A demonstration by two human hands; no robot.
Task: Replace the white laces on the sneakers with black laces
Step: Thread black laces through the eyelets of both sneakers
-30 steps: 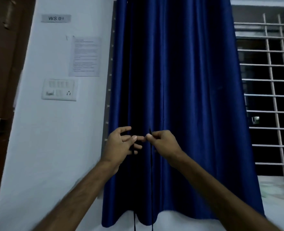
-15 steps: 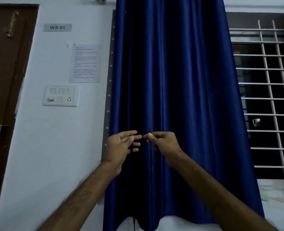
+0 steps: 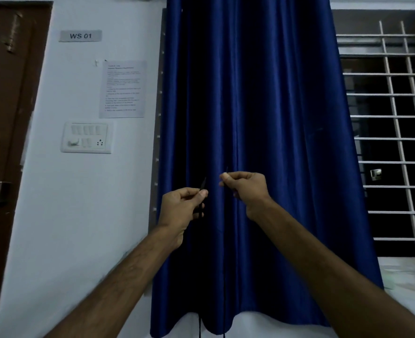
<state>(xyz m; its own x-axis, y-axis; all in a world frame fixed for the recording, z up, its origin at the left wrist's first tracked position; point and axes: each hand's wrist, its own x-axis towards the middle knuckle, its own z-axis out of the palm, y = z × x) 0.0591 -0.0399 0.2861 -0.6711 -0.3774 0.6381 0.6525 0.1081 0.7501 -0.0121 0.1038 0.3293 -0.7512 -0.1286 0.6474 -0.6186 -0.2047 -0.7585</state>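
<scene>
Both my hands are raised in front of a blue curtain. My left hand (image 3: 182,206) pinches one end of a black lace (image 3: 224,276) between thumb and forefinger, the tip poking up above the fingers. My right hand (image 3: 244,187) pinches the other end, its tip also sticking up. From each hand a strand of the lace hangs straight down, hard to see against the dark curtain, and runs out of the bottom of the picture. No sneakers are in view.
A blue curtain (image 3: 262,118) hangs straight ahead. A brown door (image 3: 4,142) is at the left, with a switch panel (image 3: 86,137) and a paper notice (image 3: 123,89) on the white wall. A barred window (image 3: 391,132) is at the right.
My hands, fingertips almost touching a second ago, have drawn apart. My left hand now pinches a lace end and has dropped a little lower than the right.
</scene>
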